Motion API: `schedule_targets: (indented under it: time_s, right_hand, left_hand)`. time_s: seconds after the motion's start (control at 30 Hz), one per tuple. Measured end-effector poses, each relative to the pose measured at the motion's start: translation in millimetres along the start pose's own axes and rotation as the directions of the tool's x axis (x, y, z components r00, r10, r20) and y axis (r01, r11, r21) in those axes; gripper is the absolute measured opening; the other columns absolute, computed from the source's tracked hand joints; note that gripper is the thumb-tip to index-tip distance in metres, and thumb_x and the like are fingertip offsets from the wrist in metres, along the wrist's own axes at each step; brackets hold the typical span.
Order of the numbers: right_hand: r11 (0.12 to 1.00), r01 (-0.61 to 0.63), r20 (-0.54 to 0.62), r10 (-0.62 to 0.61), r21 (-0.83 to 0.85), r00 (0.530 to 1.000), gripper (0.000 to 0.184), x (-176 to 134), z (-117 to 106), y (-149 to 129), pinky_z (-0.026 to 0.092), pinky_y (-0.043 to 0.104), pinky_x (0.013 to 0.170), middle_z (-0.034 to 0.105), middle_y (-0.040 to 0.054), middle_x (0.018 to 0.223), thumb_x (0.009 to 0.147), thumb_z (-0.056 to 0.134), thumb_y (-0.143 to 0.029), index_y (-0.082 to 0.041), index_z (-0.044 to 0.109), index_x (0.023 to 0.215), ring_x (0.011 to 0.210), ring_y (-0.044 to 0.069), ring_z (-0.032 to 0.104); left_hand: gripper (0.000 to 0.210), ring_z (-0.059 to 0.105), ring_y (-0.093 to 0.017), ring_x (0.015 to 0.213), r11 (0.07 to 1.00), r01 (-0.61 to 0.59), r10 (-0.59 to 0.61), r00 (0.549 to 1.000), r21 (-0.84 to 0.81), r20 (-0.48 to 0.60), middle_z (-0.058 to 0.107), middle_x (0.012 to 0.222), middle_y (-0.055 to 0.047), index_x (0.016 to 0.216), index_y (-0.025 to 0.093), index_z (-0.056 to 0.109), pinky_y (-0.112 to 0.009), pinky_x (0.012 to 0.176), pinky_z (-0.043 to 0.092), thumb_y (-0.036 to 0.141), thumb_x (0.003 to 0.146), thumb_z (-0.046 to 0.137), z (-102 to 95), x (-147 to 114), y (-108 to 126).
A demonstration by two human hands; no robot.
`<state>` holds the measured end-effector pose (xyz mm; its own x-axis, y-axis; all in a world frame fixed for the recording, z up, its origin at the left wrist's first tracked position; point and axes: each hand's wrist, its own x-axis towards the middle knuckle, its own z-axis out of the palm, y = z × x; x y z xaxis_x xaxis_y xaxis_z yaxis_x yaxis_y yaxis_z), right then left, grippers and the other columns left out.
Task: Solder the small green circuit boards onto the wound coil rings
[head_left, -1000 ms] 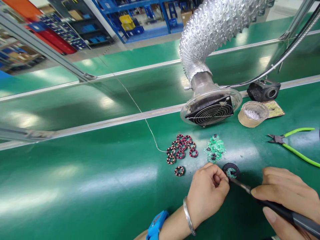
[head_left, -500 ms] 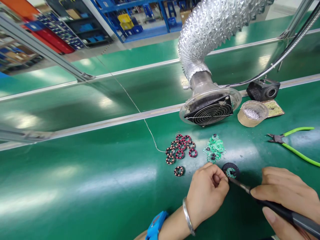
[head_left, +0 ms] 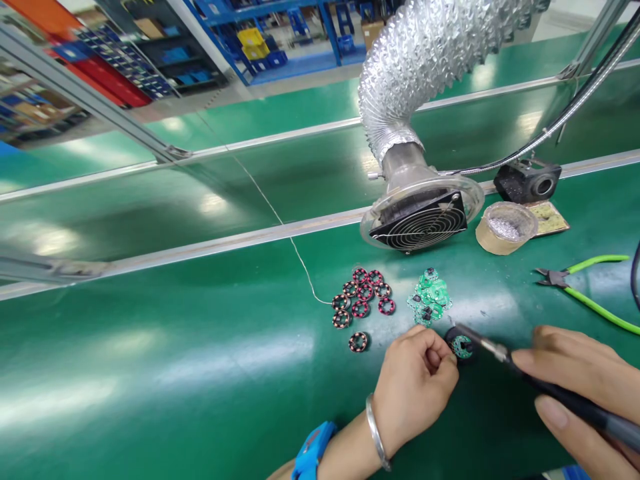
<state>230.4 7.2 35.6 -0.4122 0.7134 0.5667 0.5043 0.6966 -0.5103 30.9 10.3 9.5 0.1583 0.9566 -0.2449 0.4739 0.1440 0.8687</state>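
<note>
My right hand (head_left: 585, 393) grips a soldering iron (head_left: 543, 390) by its dark handle, its metal tip slanting to the upper left above a black round holder. On that holder (head_left: 469, 357) sits a small green circuit board (head_left: 461, 345). My left hand (head_left: 417, 380) is closed in a pinch at the board's left edge; what the fingertips hold is hidden. Just beyond lies a pile of small green circuit boards (head_left: 431, 297). Several wound copper coil rings (head_left: 365, 292) are grouped to the left, one ring (head_left: 358, 342) lying apart, nearer to me.
A fume extractor (head_left: 423, 223) with a silver duct hangs over the bench. Behind on the right are a tub of metal scraps (head_left: 506, 228), a soldering iron stand (head_left: 528, 180) and a yellowish sponge (head_left: 549, 217). Green-handled cutters (head_left: 585, 283) lie to the right.
My right hand has lifted the soldering iron's tip away from the board's left edge, up and slightly right. My left hand has stayed in place.
</note>
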Motion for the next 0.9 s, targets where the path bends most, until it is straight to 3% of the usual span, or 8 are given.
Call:
schedule_targets:
  time_s: [0.1,0.27,0.4,0.53,0.63,0.77,0.9]
  right_hand:
    - [0.998,0.025,0.078,-0.029,0.050,0.997,0.039,6.2,8.7,11.3,0.046,0.028,0.052,0.061,0.0008,0.067,0.087,0.051,-0.005,-0.019,0.055,0.124,0.058,0.015,0.057]
    - [0.999,0.020,0.265,-0.033,0.049,0.964,0.025,9.6,28.5,21.5,0.052,0.033,0.070,0.065,0.0063,0.082,0.089,0.053,-0.010,-0.019,0.059,0.112,0.080,0.019,0.061]
    - [0.989,-0.022,0.259,-0.016,0.145,0.966,0.026,8.6,28.1,22.8,0.052,0.031,0.073,0.067,0.0072,0.091,0.088,0.051,-0.008,-0.020,0.057,0.110,0.083,0.018,0.061]
    - [0.966,-0.149,0.271,0.088,0.213,0.959,0.029,7.3,20.1,23.9,0.051,0.029,0.070,0.067,0.0056,0.091,0.086,0.053,-0.008,-0.021,0.056,0.112,0.080,0.017,0.060]
    - [0.953,-0.211,0.271,0.149,0.219,0.951,0.027,4.3,19.2,25.2,0.052,0.029,0.072,0.068,0.0054,0.093,0.086,0.055,-0.010,-0.022,0.057,0.110,0.082,0.017,0.063]
    - [0.959,-0.163,0.244,0.105,0.232,0.964,0.029,0.5,26.4,26.5,0.052,0.029,0.075,0.069,0.0050,0.099,0.086,0.057,-0.009,-0.023,0.055,0.111,0.087,0.017,0.064]
    - [0.968,-0.124,0.233,0.072,0.217,0.970,0.029,1.4,33.5,25.8,0.051,0.029,0.071,0.069,0.0036,0.093,0.085,0.057,-0.007,-0.021,0.057,0.111,0.078,0.015,0.060]
  left_hand:
    - [0.014,0.047,-0.010,0.055,1.000,-0.005,0.005,1.000,-0.011,0.003,0.051,0.062,0.001,0.060,0.017,0.056,-0.021,0.051,0.036,0.009,0.071,0.053,0.0,0.1,-0.7]
    - [0.016,0.044,-0.008,0.052,0.997,-0.010,0.011,1.000,-0.082,0.010,0.048,0.064,0.002,0.061,0.017,0.053,-0.019,0.048,0.037,0.014,0.076,0.054,-0.2,0.7,-3.7]
    - [0.010,0.044,-0.006,0.051,0.991,-0.063,0.062,0.998,-0.121,-0.011,0.050,0.070,0.002,0.068,0.016,0.057,-0.018,0.047,0.038,0.014,0.077,0.055,0.6,-2.3,-8.1]
    - [0.010,0.044,-0.004,0.047,0.975,-0.200,0.194,0.979,-0.101,-0.062,0.057,0.081,0.000,0.087,0.016,0.064,-0.017,0.045,0.038,0.014,0.078,0.060,3.4,-2.9,-11.6]
    - [0.008,0.048,-0.005,0.050,0.958,-0.275,0.267,0.959,-0.079,-0.097,0.061,0.079,-0.002,0.081,0.016,0.069,-0.018,0.048,0.041,0.015,0.080,0.061,5.5,0.2,-10.0]
    - [0.009,0.047,-0.006,0.050,0.981,-0.177,0.168,0.980,-0.085,-0.103,0.060,0.071,0.000,0.069,0.016,0.067,-0.018,0.048,0.039,0.009,0.074,0.062,4.9,4.0,-6.4]
    - [0.008,0.043,-0.006,0.043,0.985,-0.024,0.022,1.000,-0.172,-0.010,0.050,0.053,0.007,0.080,0.016,0.063,-0.016,0.041,0.034,0.011,0.073,0.065,1.2,3.8,-11.2]
